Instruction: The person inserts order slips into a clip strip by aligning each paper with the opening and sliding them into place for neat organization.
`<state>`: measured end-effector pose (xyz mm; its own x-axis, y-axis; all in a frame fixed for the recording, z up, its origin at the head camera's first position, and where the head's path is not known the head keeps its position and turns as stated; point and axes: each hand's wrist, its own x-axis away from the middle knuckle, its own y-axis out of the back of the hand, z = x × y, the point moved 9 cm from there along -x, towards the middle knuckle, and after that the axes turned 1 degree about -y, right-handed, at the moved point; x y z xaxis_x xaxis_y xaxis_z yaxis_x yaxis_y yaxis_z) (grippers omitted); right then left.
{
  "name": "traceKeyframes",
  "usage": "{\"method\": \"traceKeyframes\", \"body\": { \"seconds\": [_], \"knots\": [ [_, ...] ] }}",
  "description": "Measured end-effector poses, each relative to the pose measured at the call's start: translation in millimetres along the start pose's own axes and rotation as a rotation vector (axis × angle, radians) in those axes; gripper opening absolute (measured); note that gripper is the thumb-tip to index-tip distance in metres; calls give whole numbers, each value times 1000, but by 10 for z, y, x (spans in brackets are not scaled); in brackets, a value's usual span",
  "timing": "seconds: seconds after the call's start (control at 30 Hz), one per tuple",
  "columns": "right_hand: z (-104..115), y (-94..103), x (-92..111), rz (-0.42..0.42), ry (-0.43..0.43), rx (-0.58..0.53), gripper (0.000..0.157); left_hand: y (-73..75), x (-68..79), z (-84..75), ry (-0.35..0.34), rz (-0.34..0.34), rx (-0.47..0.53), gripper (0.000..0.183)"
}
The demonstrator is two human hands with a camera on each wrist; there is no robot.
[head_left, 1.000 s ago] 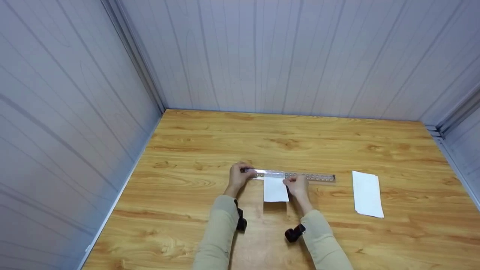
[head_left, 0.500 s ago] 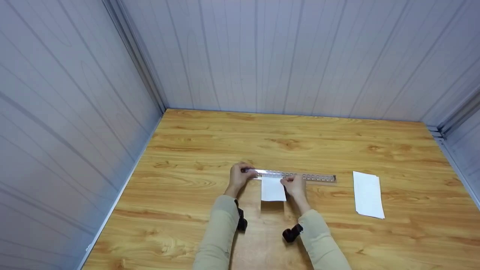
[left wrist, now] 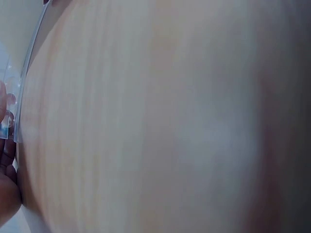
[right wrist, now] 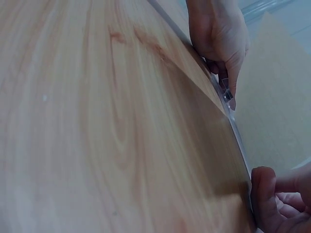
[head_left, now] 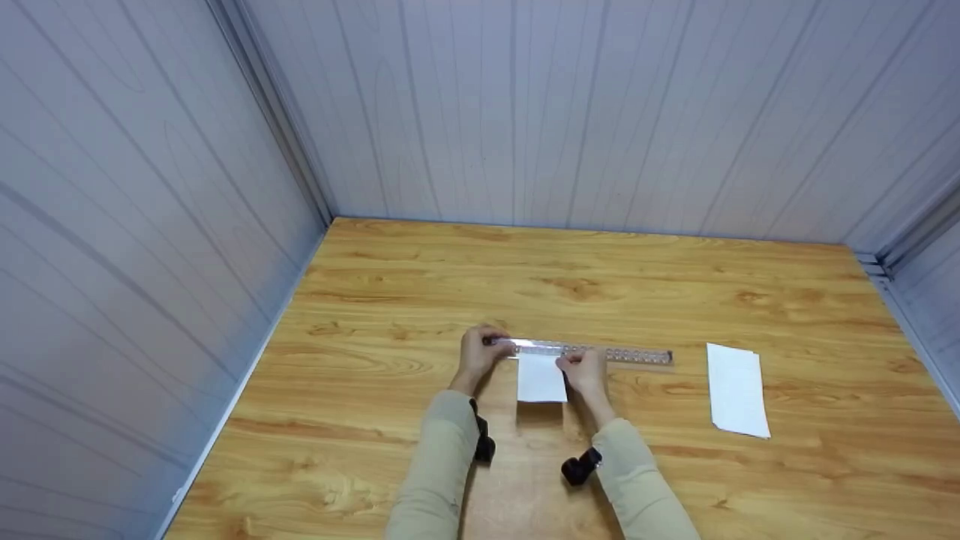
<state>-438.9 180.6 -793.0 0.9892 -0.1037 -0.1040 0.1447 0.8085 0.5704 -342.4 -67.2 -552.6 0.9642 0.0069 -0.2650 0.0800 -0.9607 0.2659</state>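
Observation:
A long clear plastic ruler (head_left: 637,355) with a row of round marks lies crosswise in the head view. My left hand (head_left: 478,354) grips its left end between thumb and fingers; part of that grip shows at the edge of the left wrist view, beside the clear plastic (left wrist: 13,99). Against the ruler's near side, a small white sheet of paper (head_left: 541,381) sits slightly raised, casting a shadow beneath its front edge. My right hand (head_left: 587,373) pinches the sheet's upper right corner beside the ruler. In the right wrist view, both hands meet the ruler's edge.
Right of the hands, a small stack of white paper sheets (head_left: 737,390) lies on the wooden table (head_left: 375,300). Pale panelled walls (head_left: 465,112) enclose the back and sides. Black wrist cameras are strapped over both sleeves.
My right hand and the white sheet have slid a little to the left along the ruler, closer to my left hand. The left hand and ruler have stayed almost still.

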Motion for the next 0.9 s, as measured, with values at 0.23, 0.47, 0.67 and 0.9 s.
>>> {"method": "traceKeyframes", "body": {
  "seconds": [0.23, 0.47, 0.67, 0.9],
  "knots": [
    [-634, -375, -291, -21, 41, 3, 17, 9, 10, -48, -44, -1, -42, 16],
    [1180, 517, 504, 6, 37, -58, 12, 11, 9, -44, -53, -6, -39, 16],
    [2528, 1156, 1111, 70, -45, -36, 13, 7, 12, -54, -50, -2, -35, 18],
    [2343, 1019, 1013, 83, 2, -104, 13, 12, 3, -34, -27, 4, -25, 17]
  ]
}}
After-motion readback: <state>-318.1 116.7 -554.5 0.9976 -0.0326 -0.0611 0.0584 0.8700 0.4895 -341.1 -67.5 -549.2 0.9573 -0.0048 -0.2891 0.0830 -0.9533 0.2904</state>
